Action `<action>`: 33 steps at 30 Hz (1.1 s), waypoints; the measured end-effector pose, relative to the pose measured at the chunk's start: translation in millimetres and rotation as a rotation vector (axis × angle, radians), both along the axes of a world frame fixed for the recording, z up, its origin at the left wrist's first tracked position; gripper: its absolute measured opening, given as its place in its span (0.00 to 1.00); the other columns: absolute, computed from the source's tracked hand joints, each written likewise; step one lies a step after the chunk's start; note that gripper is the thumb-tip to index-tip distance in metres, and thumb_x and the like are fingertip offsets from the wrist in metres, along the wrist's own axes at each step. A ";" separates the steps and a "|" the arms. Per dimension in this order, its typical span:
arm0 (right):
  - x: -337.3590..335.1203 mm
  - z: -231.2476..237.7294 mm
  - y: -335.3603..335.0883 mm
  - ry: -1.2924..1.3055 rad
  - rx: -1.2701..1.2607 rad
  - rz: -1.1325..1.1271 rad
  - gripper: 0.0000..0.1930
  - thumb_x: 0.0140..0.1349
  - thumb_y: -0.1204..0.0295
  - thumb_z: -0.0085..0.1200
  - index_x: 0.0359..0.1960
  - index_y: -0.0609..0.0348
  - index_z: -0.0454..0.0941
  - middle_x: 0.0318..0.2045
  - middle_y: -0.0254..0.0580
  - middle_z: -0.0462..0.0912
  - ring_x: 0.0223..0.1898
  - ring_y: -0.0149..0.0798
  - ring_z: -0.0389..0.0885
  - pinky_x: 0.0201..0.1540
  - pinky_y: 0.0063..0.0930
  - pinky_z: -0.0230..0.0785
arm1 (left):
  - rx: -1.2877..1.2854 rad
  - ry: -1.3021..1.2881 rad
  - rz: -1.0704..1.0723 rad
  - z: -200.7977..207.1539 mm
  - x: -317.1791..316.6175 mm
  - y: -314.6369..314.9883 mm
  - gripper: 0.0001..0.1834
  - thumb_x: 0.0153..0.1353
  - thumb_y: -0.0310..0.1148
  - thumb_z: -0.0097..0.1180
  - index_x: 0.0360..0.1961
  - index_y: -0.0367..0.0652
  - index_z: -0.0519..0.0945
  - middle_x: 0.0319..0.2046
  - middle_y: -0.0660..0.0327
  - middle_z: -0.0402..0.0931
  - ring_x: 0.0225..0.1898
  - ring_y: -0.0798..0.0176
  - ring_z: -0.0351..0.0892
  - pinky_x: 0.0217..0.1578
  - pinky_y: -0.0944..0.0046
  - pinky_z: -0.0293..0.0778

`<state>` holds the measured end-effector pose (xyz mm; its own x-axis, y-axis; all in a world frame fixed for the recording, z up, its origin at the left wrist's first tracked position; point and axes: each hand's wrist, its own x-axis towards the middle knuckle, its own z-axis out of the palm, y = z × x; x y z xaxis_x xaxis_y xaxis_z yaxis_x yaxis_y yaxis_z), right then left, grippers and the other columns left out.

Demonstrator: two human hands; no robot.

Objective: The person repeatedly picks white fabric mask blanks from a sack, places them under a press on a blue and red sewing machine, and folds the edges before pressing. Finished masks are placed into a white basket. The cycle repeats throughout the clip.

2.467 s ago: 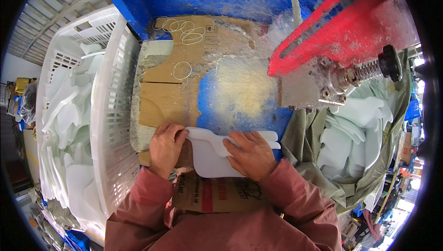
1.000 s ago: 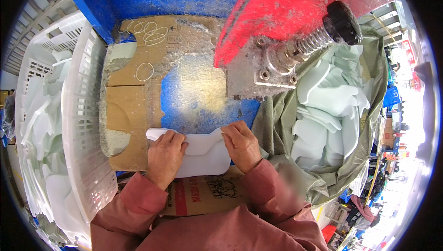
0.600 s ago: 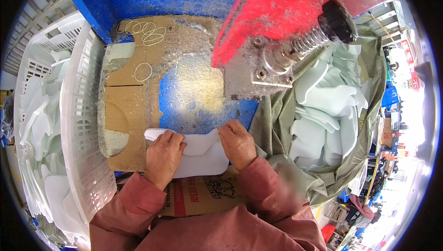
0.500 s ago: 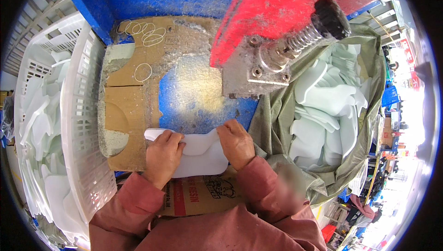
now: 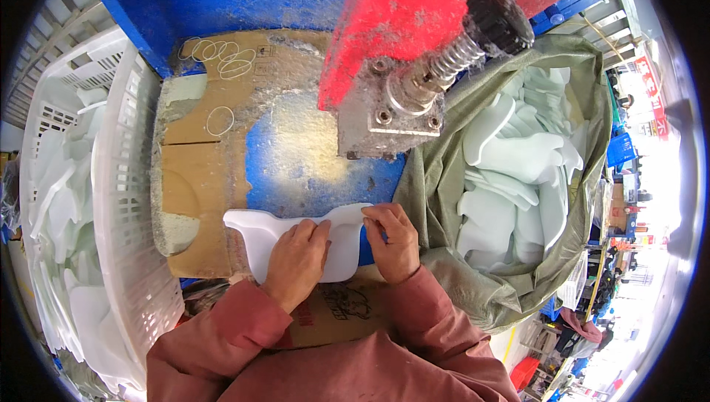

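Note:
A white curved piece point(image 5: 343, 250) with a wavy upper edge and a rounded lower part is held in front of me, over the near edge of the machine bed. My left hand point(image 5: 298, 261) lies across its middle, fingers closed over the upper edge. At the piece's upper right corner, my right hand point(image 5: 392, 243) pinches the edge between thumb and fingers. The left end of the piece sticks out free of both hands. Just beyond it is the dusty blue bed point(image 5: 296, 206), lit by a bright patch.
Above the bed hangs a red machine head point(image 5: 399, 25) with a spring and black knob point(image 5: 499, 19). Cardboard point(image 5: 196, 150) with thin white rings point(image 5: 220, 121) covers the bed's left. A white basket point(image 5: 137, 202) at left and an olive cloth-lined container point(image 5: 436, 173) at right hold similar pieces.
My left hand has moved right, from the piece's left end to its middle. The right hand has shifted slightly right and down on the edge, and the piece's left end now shows.

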<state>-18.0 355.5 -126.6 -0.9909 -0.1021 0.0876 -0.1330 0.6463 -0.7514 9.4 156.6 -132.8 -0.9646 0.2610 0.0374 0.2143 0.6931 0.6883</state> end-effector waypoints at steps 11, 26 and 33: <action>-2.0 -20.3 11.3 -0.077 -0.211 -0.127 0.05 0.66 0.82 0.63 0.41 0.62 0.81 0.37 0.36 0.79 0.33 0.26 0.79 0.37 0.22 0.72 | 0.011 0.027 0.012 -4.6 1.7 2.1 0.22 0.58 0.24 0.65 0.56 0.35 0.80 0.40 0.52 0.76 0.43 0.45 0.80 0.47 0.50 0.78; -16.7 -27.2 10.3 0.015 0.005 -0.124 0.05 0.63 0.80 0.65 0.39 0.60 0.82 0.34 0.39 0.78 0.32 0.35 0.80 0.35 0.30 0.74 | -0.023 -0.002 -0.015 2.2 -2.3 1.4 0.21 0.62 0.26 0.64 0.57 0.33 0.79 0.41 0.54 0.75 0.44 0.49 0.80 0.48 0.52 0.78; -24.9 -33.7 16.3 -0.055 0.101 -0.150 0.07 0.60 0.77 0.67 0.37 0.60 0.81 0.32 0.42 0.78 0.32 0.40 0.81 0.36 0.34 0.75 | 0.131 -0.083 0.056 -0.6 -5.4 -0.7 0.18 0.64 0.26 0.61 0.55 0.38 0.80 0.39 0.51 0.78 0.42 0.43 0.81 0.45 0.49 0.78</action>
